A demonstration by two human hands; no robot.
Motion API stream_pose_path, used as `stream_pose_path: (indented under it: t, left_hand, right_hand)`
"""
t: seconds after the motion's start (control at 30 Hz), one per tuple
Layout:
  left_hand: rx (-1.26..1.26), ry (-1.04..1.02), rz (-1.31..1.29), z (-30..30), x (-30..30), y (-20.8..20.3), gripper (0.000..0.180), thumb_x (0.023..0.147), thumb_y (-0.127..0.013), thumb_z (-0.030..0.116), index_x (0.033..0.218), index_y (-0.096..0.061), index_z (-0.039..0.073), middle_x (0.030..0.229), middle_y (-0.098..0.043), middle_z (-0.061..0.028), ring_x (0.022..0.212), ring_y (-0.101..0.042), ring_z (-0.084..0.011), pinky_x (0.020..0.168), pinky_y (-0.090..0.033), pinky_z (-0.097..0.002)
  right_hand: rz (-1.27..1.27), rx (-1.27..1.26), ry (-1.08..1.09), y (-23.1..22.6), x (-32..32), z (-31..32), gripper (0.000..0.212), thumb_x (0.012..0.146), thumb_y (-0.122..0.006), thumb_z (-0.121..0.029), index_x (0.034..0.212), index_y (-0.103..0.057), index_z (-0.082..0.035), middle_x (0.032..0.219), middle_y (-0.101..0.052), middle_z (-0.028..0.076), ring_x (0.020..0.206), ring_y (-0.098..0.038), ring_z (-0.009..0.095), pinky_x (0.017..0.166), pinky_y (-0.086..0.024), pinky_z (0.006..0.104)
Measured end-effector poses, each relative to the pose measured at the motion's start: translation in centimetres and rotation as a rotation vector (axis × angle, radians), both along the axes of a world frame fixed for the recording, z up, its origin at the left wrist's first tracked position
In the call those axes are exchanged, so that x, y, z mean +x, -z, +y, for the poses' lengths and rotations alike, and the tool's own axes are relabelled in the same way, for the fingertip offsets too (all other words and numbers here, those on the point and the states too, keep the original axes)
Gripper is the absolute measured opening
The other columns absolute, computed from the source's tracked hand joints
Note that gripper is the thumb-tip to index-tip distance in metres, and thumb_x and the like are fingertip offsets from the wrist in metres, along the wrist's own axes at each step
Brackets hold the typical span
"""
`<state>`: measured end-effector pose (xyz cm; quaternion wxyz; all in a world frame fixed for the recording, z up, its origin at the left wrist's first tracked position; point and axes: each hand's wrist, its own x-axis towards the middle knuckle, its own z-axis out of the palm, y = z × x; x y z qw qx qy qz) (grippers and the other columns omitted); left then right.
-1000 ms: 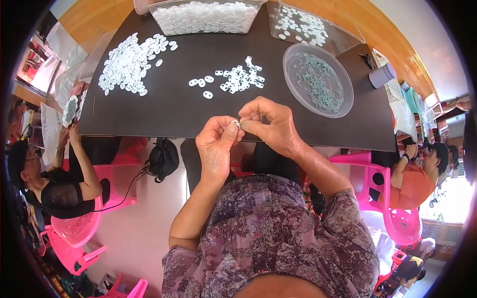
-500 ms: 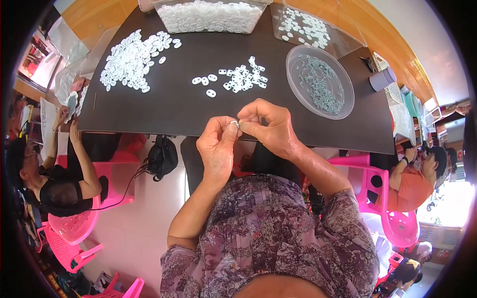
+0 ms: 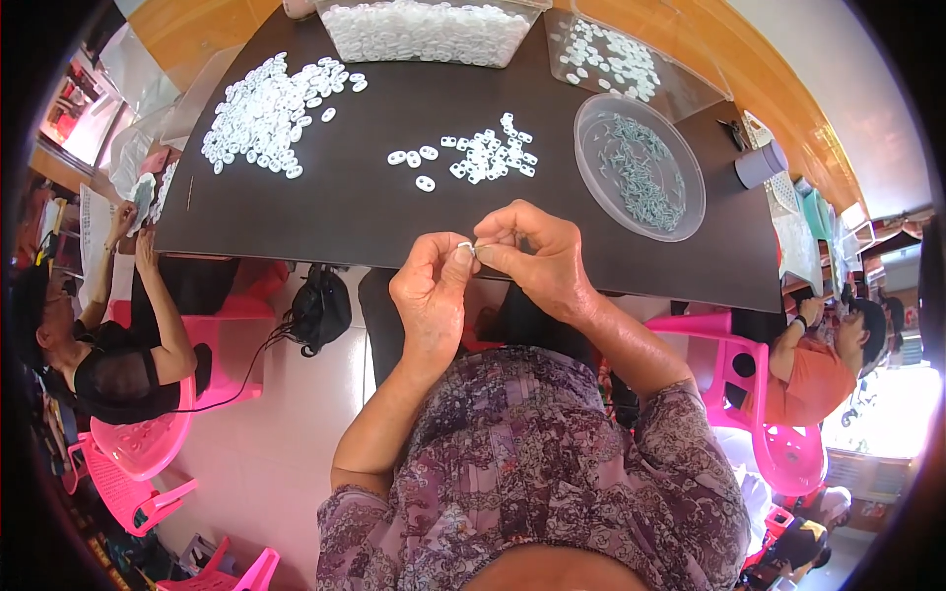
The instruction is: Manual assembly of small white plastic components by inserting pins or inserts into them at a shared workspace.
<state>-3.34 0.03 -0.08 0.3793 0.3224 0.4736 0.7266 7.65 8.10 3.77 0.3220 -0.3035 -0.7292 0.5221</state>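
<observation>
My left hand point(image 3: 431, 291) pinches a small white plastic piece point(image 3: 466, 246) between thumb and forefinger, over the table's near edge. Touching that piece are the pinched thumb and forefinger of my right hand point(image 3: 542, 258); whatever they grip is too small to make out. Beyond my hands lies a small heap of white rectangular pieces with holes point(image 3: 493, 156), and several loose oval two-hole pieces point(image 3: 425, 183) lie beside it. To the right, a round clear dish point(image 3: 589, 169) holds many small grey-green screws point(image 3: 642, 177). A big pile of white oval pieces point(image 3: 261, 113) covers the far left.
A clear tub point(image 3: 540, 8) full of white pieces stands at the back of the dark table point(image 3: 325, 222). Beside it is a clear tray point(image 3: 690, 87) of ovals. A grey cylinder point(image 3: 757, 165) sits far right. People work at left point(image 3: 128, 369) and right point(image 3: 818, 360).
The view has shifted slightly, so the things on the table appear a little farther right. Both hands keep nearly the same pose on the white piece.
</observation>
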Motion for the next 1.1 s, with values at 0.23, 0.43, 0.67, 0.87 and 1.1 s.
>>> stream_pose_path:
  t: [0.23,0.43,0.67,0.87,1.1]
  left_hand:
    - [-0.009,-0.015,0.003,-0.1,0.0,0.0,0.011,0.090,-0.055,0.009,0.091,-0.056,-0.002,0.078,-0.057,-0.0013,0.070,-0.051,-0.0069,0.064,-0.043,-0.0198]
    - [-0.061,-0.165,0.429,-0.1,0.1,1.1,0.010,0.091,-0.054,0.008,0.089,-0.055,-0.002,0.076,-0.055,0.0007,0.069,-0.049,-0.0063,0.064,-0.042,-0.0191]
    - [-0.014,-0.091,0.071,-0.2,0.0,0.3,0.010,0.090,-0.054,0.008,0.089,-0.057,-0.001,0.077,-0.057,-0.0002,0.068,-0.049,-0.0059,0.062,-0.041,-0.0187]
    - [0.010,-0.092,0.018,-0.2,0.1,0.5,0.009,0.089,-0.056,0.008,0.089,-0.057,-0.001,0.076,-0.057,-0.0004,0.068,-0.050,-0.0056,0.061,-0.040,-0.0189]
    - [0.038,-0.164,-0.056,0.2,0.3,1.0,0.009,0.088,-0.057,0.007,0.087,-0.058,-0.002,0.074,-0.057,-0.0009,0.064,-0.050,-0.0061,0.058,-0.040,-0.0193]
  right_hand:
    - [-0.018,0.055,0.022,0.7,-0.1,0.0,0.015,0.075,-0.065,0.001,0.090,-0.062,0.001,0.078,-0.058,0.000,0.069,-0.050,0.005,0.063,-0.042,0.0208]
    - [-0.030,0.052,-0.001,0.5,-0.5,-0.2,0.015,0.075,-0.065,0.001,0.089,-0.062,0.001,0.078,-0.059,0.000,0.069,-0.051,0.005,0.063,-0.043,0.0207]
    - [0.008,0.135,0.027,1.4,-0.7,-0.2,0.012,0.076,-0.065,0.000,0.087,-0.062,0.000,0.077,-0.058,0.003,0.069,-0.053,0.007,0.060,-0.043,0.0236]
    - [-0.095,0.428,0.020,1.7,-0.8,-0.2,0.008,0.077,-0.061,0.000,0.085,-0.060,-0.001,0.075,-0.054,0.006,0.067,-0.055,0.014,0.059,-0.043,0.0264]
    - [-0.070,0.409,0.032,2.8,-1.7,-0.4,0.004,0.079,-0.059,0.001,0.082,-0.058,0.000,0.074,-0.053,0.008,0.066,-0.056,0.017,0.059,-0.044,0.0285]
